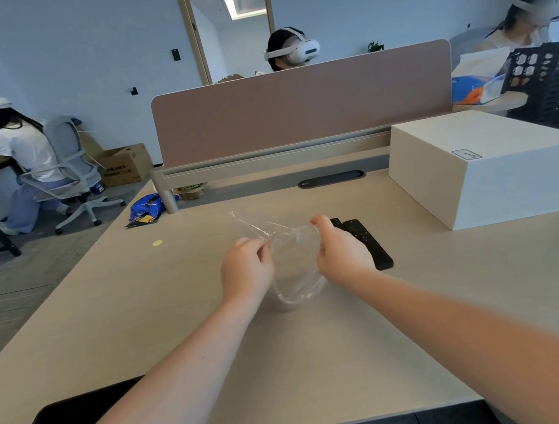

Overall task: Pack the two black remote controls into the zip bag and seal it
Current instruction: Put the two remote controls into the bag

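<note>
Two remote controls [365,241] lay unpacked on the desk [144,308], just beside my right hand [340,252].
My left hand [246,269] and right pinched the empty zip bag [292,261]; packing and sealing remained.

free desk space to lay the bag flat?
Bare desk left of the left hand, out to the yellow dot; also in front of the white box. Crowded right of the right hand: two remotes beside the zip bag.
</note>
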`<action>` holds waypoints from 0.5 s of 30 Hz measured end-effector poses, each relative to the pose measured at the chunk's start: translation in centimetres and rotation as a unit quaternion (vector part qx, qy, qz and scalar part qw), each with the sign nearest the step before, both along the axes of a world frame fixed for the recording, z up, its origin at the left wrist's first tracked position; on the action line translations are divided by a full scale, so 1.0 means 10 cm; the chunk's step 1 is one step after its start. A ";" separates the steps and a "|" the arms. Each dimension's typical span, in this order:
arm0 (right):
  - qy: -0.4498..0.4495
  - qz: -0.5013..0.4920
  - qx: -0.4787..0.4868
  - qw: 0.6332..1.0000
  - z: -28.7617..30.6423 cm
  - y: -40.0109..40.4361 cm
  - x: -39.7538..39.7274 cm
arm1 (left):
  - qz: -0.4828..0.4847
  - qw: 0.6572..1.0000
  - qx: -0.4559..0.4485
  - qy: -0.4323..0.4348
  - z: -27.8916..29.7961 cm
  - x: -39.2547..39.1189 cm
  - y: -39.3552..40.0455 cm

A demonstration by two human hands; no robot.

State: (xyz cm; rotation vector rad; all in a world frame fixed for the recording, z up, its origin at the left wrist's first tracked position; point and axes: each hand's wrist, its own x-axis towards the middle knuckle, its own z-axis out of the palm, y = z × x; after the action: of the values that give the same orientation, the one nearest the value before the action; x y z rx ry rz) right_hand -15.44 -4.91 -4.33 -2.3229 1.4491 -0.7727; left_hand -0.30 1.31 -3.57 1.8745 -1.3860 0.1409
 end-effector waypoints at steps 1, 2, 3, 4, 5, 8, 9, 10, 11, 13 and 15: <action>0.020 0.000 -0.021 1.000 -0.02 -0.02 -0.05 | 0.006 1.000 -0.002 -0.003 -0.01 0.04 0.01; 0.044 0.001 -0.036 0.998 -0.03 -0.05 -0.10 | 0.013 1.000 -0.002 -0.009 -0.01 0.08 0.02; 0.065 0.005 -0.044 0.997 -0.05 -0.08 -0.15 | 0.017 1.000 -0.002 -0.013 -0.02 0.13 0.03; 0.072 0.009 -0.045 0.996 -0.07 -0.10 -0.20 | 0.018 1.000 -0.002 -0.017 -0.03 0.16 0.05; 0.063 0.014 -0.041 0.997 -0.08 -0.11 -0.24 | 0.018 1.000 0.002 -0.017 -0.05 0.19 0.06; -0.051 -0.008 0.007 0.999 -0.11 -0.10 -0.31 | 0.027 0.999 0.026 0.001 -0.10 0.19 0.09; -0.078 -0.040 0.018 0.996 -0.12 -0.10 -0.34 | 0.027 0.999 0.030 0.003 -0.11 0.18 0.10; -0.069 -0.070 0.019 0.995 -0.13 -0.11 -0.38 | 0.025 0.999 0.035 0.003 -0.12 0.17 0.11; -0.026 -0.090 0.013 0.995 -0.16 -0.13 -0.41 | 0.023 0.999 0.042 0.001 -0.13 0.16 0.12; 0.085 -0.101 0.011 0.991 -0.21 -0.13 -0.45 | 0.023 0.998 0.057 -0.003 -0.15 0.15 0.14; 0.129 -0.094 0.023 0.987 -0.23 -0.11 -0.46 | 0.026 0.997 0.072 -0.009 -0.16 0.15 0.16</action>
State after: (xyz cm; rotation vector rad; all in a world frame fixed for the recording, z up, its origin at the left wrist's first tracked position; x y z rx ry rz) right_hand -20.01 -6.01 -6.60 -2.3439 1.7963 -0.4892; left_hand 1.16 2.92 -5.16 2.0325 -1.3929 0.0868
